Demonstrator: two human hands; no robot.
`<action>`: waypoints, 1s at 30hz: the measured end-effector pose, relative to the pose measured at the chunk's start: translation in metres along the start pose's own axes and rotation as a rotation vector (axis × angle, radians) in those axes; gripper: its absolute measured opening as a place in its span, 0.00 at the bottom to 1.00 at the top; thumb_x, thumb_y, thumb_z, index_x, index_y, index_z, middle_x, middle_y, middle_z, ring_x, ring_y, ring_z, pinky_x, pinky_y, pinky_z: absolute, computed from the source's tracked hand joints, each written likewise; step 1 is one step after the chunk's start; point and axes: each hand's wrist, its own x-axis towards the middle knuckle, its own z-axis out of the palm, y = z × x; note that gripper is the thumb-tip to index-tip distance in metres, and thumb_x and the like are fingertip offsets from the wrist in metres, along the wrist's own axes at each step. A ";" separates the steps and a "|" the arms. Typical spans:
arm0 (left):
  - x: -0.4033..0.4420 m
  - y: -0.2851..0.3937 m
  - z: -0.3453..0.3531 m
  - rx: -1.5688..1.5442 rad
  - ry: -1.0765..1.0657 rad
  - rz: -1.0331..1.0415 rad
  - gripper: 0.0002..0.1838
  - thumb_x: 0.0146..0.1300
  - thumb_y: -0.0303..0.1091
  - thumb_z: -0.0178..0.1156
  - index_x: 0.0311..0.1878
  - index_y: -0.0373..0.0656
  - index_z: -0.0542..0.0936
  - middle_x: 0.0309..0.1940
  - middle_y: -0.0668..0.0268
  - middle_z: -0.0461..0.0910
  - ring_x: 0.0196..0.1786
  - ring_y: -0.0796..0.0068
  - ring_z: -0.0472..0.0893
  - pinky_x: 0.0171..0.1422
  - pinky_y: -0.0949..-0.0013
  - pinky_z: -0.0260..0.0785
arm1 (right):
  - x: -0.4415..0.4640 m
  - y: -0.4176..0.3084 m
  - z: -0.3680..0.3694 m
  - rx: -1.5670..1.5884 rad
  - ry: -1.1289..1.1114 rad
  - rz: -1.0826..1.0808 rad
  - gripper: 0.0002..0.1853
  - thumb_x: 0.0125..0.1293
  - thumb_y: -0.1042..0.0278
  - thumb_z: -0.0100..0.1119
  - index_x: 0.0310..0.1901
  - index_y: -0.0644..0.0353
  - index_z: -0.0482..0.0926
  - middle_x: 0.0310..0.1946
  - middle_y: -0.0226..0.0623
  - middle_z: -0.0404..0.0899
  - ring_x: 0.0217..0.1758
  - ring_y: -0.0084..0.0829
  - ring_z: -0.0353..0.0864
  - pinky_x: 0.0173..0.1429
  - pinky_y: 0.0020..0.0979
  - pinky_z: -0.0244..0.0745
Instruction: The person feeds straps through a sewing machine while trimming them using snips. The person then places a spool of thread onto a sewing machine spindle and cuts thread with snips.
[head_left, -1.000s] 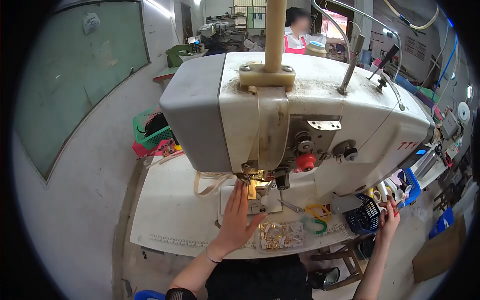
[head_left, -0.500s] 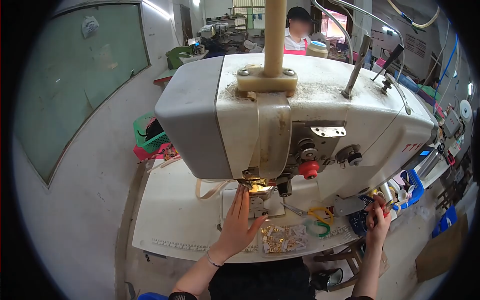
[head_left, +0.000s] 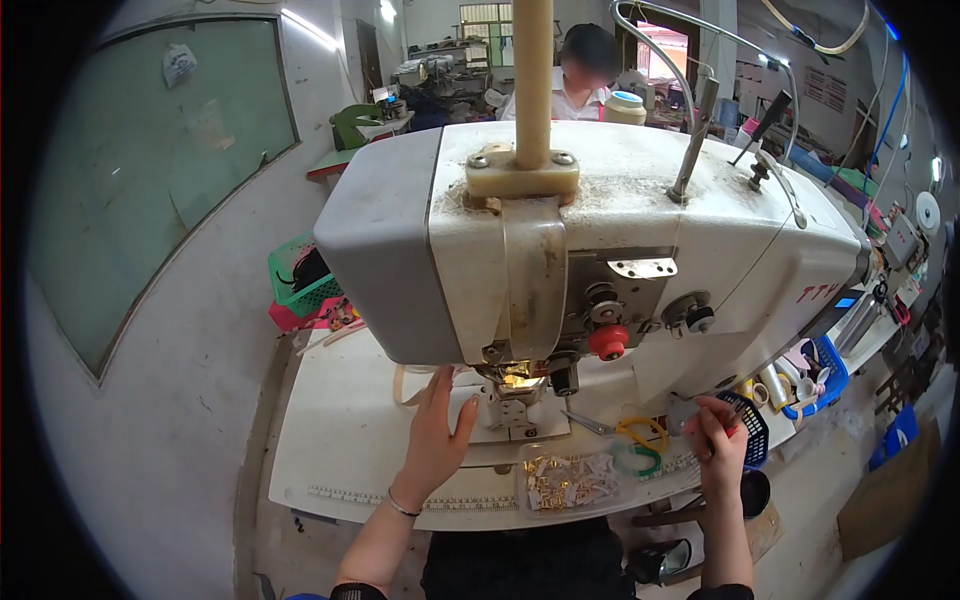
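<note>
A large white sewing machine (head_left: 610,180) stands in front of me, its lit needle area (head_left: 518,378) low at the middle. My left hand (head_left: 436,432) is left of that area, palm down, fingers stretched out and thumb apart. Its fingertips reach a pale strap (head_left: 402,385) that runs under the machine head; whether they press on it I cannot tell. My right hand (head_left: 716,442) is closed in the air at the table's right side, around a small red-handled tool (head_left: 732,432) mostly hidden by the fingers.
A clear plastic box (head_left: 572,480) of gold and white pieces sits at the front edge. Scissors (head_left: 588,423) with a yellow loop lie behind it. A dark basket (head_left: 748,430) and a blue basket (head_left: 828,375) stand right. Another person (head_left: 585,75) is behind the machine.
My left hand has moved left and away from the needle area. My right hand, with the red-handled tool, has come left and inward. The other person's head has lowered and shifted slightly left.
</note>
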 end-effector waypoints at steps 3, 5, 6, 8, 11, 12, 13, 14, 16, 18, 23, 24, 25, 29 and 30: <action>0.001 0.001 -0.002 -0.083 0.013 -0.041 0.24 0.62 0.30 0.50 0.59 0.31 0.59 0.58 0.50 0.63 0.59 0.58 0.67 0.61 0.65 0.61 | -0.003 0.001 0.007 -0.002 -0.025 0.039 0.11 0.60 0.72 0.49 0.42 0.68 0.73 0.22 0.40 0.76 0.11 0.12 0.52 0.16 0.16 0.46; 0.004 -0.007 -0.001 -0.052 0.048 -0.010 0.23 0.62 0.31 0.50 0.58 0.31 0.61 0.55 0.48 0.65 0.57 0.55 0.68 0.58 0.63 0.62 | -0.002 0.003 0.010 0.018 -0.028 0.051 0.10 0.60 0.72 0.50 0.42 0.68 0.74 0.22 0.39 0.76 0.11 0.12 0.52 0.16 0.16 0.45; 0.005 -0.011 0.000 -0.022 0.082 0.017 0.21 0.61 0.32 0.51 0.56 0.31 0.64 0.52 0.47 0.68 0.54 0.51 0.69 0.56 0.62 0.62 | -0.002 0.003 0.012 -0.015 -0.040 0.082 0.10 0.60 0.72 0.50 0.41 0.67 0.74 0.22 0.38 0.76 0.10 0.13 0.51 0.16 0.16 0.44; 0.020 -0.014 -0.006 0.002 0.053 0.031 0.19 0.60 0.30 0.51 0.54 0.34 0.66 0.52 0.51 0.69 0.54 0.56 0.70 0.56 0.63 0.64 | -0.001 0.000 0.020 -0.074 -0.062 0.145 0.10 0.60 0.71 0.50 0.42 0.65 0.74 0.23 0.34 0.76 0.11 0.12 0.53 0.16 0.16 0.44; 0.049 -0.035 -0.009 0.058 -0.076 -0.006 0.16 0.59 0.29 0.52 0.51 0.38 0.70 0.49 0.57 0.72 0.52 0.63 0.71 0.54 0.64 0.64 | 0.012 0.006 0.039 -0.199 -0.168 0.132 0.10 0.62 0.71 0.49 0.43 0.64 0.74 0.25 0.32 0.76 0.14 0.11 0.55 0.18 0.15 0.46; 0.060 -0.045 -0.006 0.089 -0.175 -0.053 0.15 0.59 0.30 0.53 0.50 0.40 0.72 0.47 0.58 0.74 0.51 0.63 0.72 0.54 0.64 0.64 | 0.018 0.008 0.049 -0.233 -0.239 0.083 0.10 0.63 0.71 0.48 0.44 0.63 0.73 0.24 0.30 0.75 0.16 0.11 0.57 0.21 0.14 0.49; 0.069 -0.051 -0.002 0.088 -0.173 -0.050 0.15 0.59 0.30 0.53 0.50 0.40 0.72 0.47 0.58 0.74 0.51 0.63 0.72 0.54 0.64 0.64 | 0.025 0.013 0.060 -0.268 -0.308 0.032 0.10 0.63 0.71 0.48 0.45 0.63 0.73 0.23 0.27 0.74 0.19 0.11 0.59 0.23 0.14 0.53; 0.078 -0.055 0.001 0.247 -0.249 0.051 0.15 0.59 0.31 0.53 0.50 0.41 0.72 0.48 0.59 0.74 0.51 0.64 0.72 0.54 0.64 0.64 | 0.035 0.029 0.071 -0.269 -0.359 -0.063 0.10 0.63 0.72 0.48 0.45 0.63 0.72 0.22 0.26 0.72 0.21 0.11 0.60 0.26 0.14 0.55; 0.095 -0.050 -0.003 0.409 -0.318 0.156 0.15 0.59 0.33 0.53 0.50 0.43 0.73 0.48 0.60 0.74 0.51 0.64 0.72 0.55 0.65 0.64 | 0.043 0.033 0.099 -0.268 -0.409 -0.164 0.11 0.62 0.72 0.49 0.45 0.64 0.72 0.22 0.24 0.69 0.23 0.11 0.61 0.28 0.15 0.57; 0.108 -0.036 -0.014 0.553 -0.537 0.299 0.15 0.60 0.37 0.52 0.49 0.45 0.74 0.50 0.64 0.73 0.52 0.66 0.72 0.55 0.65 0.63 | 0.043 0.008 0.126 -0.452 -0.503 -0.109 0.11 0.60 0.72 0.51 0.44 0.65 0.71 0.24 0.23 0.67 0.26 0.13 0.62 0.30 0.18 0.60; 0.080 -0.010 -0.038 0.058 -0.551 0.143 0.14 0.61 0.37 0.52 0.46 0.38 0.74 0.41 0.61 0.76 0.40 0.73 0.76 0.45 0.71 0.68 | 0.044 0.016 0.123 -0.195 -0.503 -0.049 0.10 0.60 0.70 0.55 0.43 0.61 0.74 0.30 0.29 0.71 0.26 0.12 0.66 0.31 0.17 0.63; 0.071 0.000 -0.041 -0.197 -0.590 -0.155 0.14 0.62 0.36 0.51 0.45 0.36 0.74 0.37 0.61 0.77 0.36 0.76 0.76 0.42 0.72 0.68 | 0.045 0.023 0.123 -0.330 -0.544 -0.271 0.09 0.59 0.69 0.56 0.41 0.60 0.75 0.29 0.30 0.70 0.23 0.16 0.68 0.29 0.19 0.64; 0.064 0.005 -0.040 -0.195 -0.592 -0.158 0.14 0.62 0.36 0.51 0.45 0.36 0.74 0.37 0.61 0.77 0.36 0.76 0.76 0.42 0.72 0.68 | 0.045 0.029 0.124 -0.465 -0.578 -0.497 0.07 0.58 0.69 0.57 0.38 0.59 0.77 0.28 0.31 0.69 0.21 0.20 0.70 0.28 0.21 0.65; 0.055 0.007 -0.034 -0.236 -0.508 -0.291 0.14 0.60 0.36 0.55 0.38 0.32 0.76 0.25 0.66 0.76 0.30 0.81 0.72 0.39 0.75 0.66 | 0.040 0.053 0.133 -0.673 -0.567 -0.605 0.12 0.56 0.68 0.59 0.44 0.47 0.79 0.26 0.36 0.73 0.22 0.28 0.72 0.25 0.24 0.66; 0.056 0.006 -0.033 -0.287 -0.505 -0.279 0.15 0.60 0.37 0.55 0.37 0.31 0.77 0.25 0.66 0.76 0.30 0.81 0.72 0.38 0.75 0.65 | 0.041 0.055 0.133 -0.779 -0.544 -0.700 0.14 0.55 0.67 0.60 0.45 0.44 0.78 0.28 0.36 0.74 0.23 0.30 0.74 0.24 0.27 0.67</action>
